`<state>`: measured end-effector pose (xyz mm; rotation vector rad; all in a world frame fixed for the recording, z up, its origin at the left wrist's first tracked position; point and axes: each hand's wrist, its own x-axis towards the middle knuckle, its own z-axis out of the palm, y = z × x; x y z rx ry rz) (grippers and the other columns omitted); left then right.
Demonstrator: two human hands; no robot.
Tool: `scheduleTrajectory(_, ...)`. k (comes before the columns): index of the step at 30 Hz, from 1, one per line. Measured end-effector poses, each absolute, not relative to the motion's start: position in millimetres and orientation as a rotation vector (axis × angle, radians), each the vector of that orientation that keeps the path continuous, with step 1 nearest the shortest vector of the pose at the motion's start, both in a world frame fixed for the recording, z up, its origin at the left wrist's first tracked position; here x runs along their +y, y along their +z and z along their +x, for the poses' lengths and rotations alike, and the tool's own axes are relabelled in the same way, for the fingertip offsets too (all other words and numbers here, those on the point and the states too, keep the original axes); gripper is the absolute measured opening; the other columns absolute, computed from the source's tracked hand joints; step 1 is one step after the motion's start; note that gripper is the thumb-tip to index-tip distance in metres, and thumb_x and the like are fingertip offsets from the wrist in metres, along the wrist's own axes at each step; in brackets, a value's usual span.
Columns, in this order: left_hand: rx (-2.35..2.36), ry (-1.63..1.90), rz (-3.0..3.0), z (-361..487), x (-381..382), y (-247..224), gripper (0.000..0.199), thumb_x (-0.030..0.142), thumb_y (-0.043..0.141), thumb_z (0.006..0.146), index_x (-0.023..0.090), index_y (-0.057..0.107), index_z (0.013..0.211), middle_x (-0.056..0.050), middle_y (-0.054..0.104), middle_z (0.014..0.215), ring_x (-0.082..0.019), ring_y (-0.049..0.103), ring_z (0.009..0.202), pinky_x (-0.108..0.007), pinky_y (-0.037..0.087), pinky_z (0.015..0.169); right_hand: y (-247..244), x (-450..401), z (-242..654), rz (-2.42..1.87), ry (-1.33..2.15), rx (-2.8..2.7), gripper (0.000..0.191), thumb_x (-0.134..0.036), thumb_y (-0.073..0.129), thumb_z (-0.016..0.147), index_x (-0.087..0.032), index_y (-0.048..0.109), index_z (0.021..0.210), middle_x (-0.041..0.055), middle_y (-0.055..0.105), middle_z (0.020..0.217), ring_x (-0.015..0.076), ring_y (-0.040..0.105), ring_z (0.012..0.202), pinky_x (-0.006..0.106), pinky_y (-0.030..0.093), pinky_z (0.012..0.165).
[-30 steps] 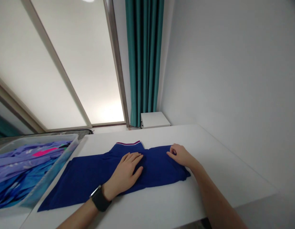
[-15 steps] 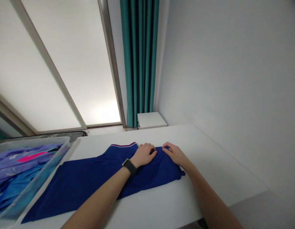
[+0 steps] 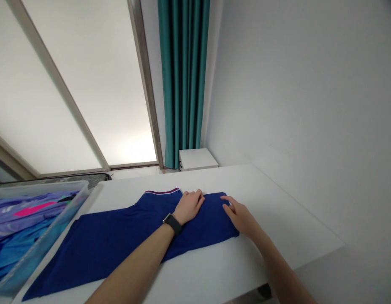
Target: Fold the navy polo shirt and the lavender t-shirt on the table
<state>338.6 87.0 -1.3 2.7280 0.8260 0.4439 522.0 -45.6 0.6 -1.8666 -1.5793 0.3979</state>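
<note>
A navy blue shirt (image 3: 119, 228) lies flat and folded lengthwise across the white table. A red and white stripe runs along its collar-like far edge. My left hand (image 3: 189, 207), with a dark watch on the wrist, rests palm down on the fabric just right of that striped edge, its fingers laid on the cloth. At the shirt's right end is my right hand (image 3: 241, 216). Its thumb and forefinger are apart beside the far right corner, touching or nearly touching the cloth; the other fingers are partly hidden.
On the left stands a clear plastic bin (image 3: 52, 228) holding purple, pink and blue clothes. The white table (image 3: 278, 211) runs along a grey wall on the right. Beyond its far edge are a small white cabinet (image 3: 198, 158), a green curtain (image 3: 183, 84) and frosted sliding panels (image 3: 88, 84).
My right hand has moved slightly right and toward me, its thumb and forefinger opening. The shirt's right end now lies flatter and straighter. My left hand stays on the cloth.
</note>
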Motion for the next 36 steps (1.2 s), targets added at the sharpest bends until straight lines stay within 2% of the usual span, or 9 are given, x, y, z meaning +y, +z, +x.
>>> scheduleTrajectory(3,0.844,0.437,2.749,339.3,87.2,-2.1,0.024,0.034,0.031,0.104,0.02,0.05,0.1,-0.005,0.068,0.09,-0.021,0.065,0.087,-0.036,0.041,0.084,-16.2,-72.0,513.1,-1.911,0.193,-1.543,0.041,-0.035,0.04,0.095,-0.018,0.052,0.131,-0.0005,0.063,0.062,0.0196,0.06,0.059,0.032,0.046,0.064)
scheduleTrajectory(6,0.84,0.443,2.782,339.0,87.4,-4.1,0.025,0.035,0.032,0.103,0.02,0.051,0.1,-0.006,0.068,0.089,-0.022,0.065,0.086,-0.036,0.04,0.084,-33.6,-85.5,508.1,-1.953,0.054,-1.567,0.039,-0.031,0.037,0.096,-0.019,0.053,0.129,0.0067,0.071,0.081,0.0229,0.067,0.076,0.039,0.047,0.078)
scheduleTrajectory(9,0.816,0.463,2.795,338.2,87.4,-5.9,0.024,0.035,0.033,0.103,0.02,0.051,0.101,-0.005,0.068,0.09,-0.021,0.065,0.086,-0.036,0.04,0.085,-39.9,-84.9,513.2,-1.952,0.005,-1.67,0.038,-0.025,0.032,0.097,-0.023,0.055,0.129,0.0105,0.073,0.106,0.0244,0.068,0.092,0.043,0.045,0.087)
scheduleTrajectory(11,0.802,0.479,2.79,337.6,87.5,-6.7,0.023,0.034,0.033,0.103,0.021,0.052,0.104,-0.005,0.069,0.092,-0.02,0.065,0.088,-0.036,0.039,0.087,-36.3,-80.2,521.6,-1.936,0.02,-1.788,0.039,-0.023,0.033,0.098,-0.024,0.055,0.13,0.0106,0.072,0.111,0.0244,0.068,0.094,0.044,0.045,0.089)
scheduleTrajectory(16,0.748,0.512,2.786,336.9,88.2,-8.0,0.02,0.025,0.034,0.102,0.021,0.05,0.114,-0.005,0.07,0.101,-0.02,0.065,0.093,-0.037,0.04,0.089,-23.6,-69.3,539.5,-1.913,0.033,-2.002,0.041,-0.023,0.034,0.098,-0.025,0.054,0.134,0.0096,0.074,0.105,0.0237,0.069,0.091,0.045,0.046,0.091)
scheduleTrajectory(21,0.79,0.492,2.779,338.1,89.4,-7.2,0.021,0.024,0.035,0.101,0.022,0.052,0.113,-0.005,0.069,0.104,-0.021,0.064,0.097,-0.036,0.041,0.087,-34.1,-69.2,539.9,-1.961,0.03,-1.914,0.039,-0.028,0.037,0.098,-0.024,0.056,0.131,0.0088,0.074,0.101,0.0249,0.068,0.088,0.042,0.049,0.086)
scheduleTrajectory(28,0.814,0.465,2.81,338.1,87.5,-4.8,0.022,0.03,0.037,0.101,0.021,0.057,0.106,-0.006,0.068,0.097,-0.023,0.063,0.094,-0.038,0.042,0.087,-40.9,-72.3,542.1,-1.92,0.094,-1.711,0.039,-0.028,0.032,0.098,-0.023,0.054,0.13,0.0085,0.071,0.11,0.0236,0.066,0.099,0.042,0.048,0.09)
scheduleTrajectory(31,0.796,0.489,2.807,337.2,87.2,-7.1,0.018,0.028,0.042,0.099,0.021,0.055,0.11,-0.006,0.068,0.102,-0.023,0.062,0.098,-0.038,0.041,0.089,-39.6,-71.3,542.7,-1.938,0.125,-1.702,0.038,-0.028,0.034,0.097,-0.021,0.057,0.126,0.0092,0.072,0.108,0.0235,0.066,0.098,0.042,0.048,0.089)
scheduleTrajectory(36,0.73,0.503,2.833,336.3,89.8,-8.0,0.02,0.022,0.038,0.101,0.021,0.054,0.113,-0.006,0.068,0.107,-0.021,0.062,0.101,-0.037,0.039,0.089,-42.1,-70.7,541.1,-1.931,0.051,-1.791,0.035,-0.023,0.035,0.097,-0.022,0.061,0.12,0.0096,0.072,0.108,0.0233,0.066,0.098,0.043,0.046,0.089)
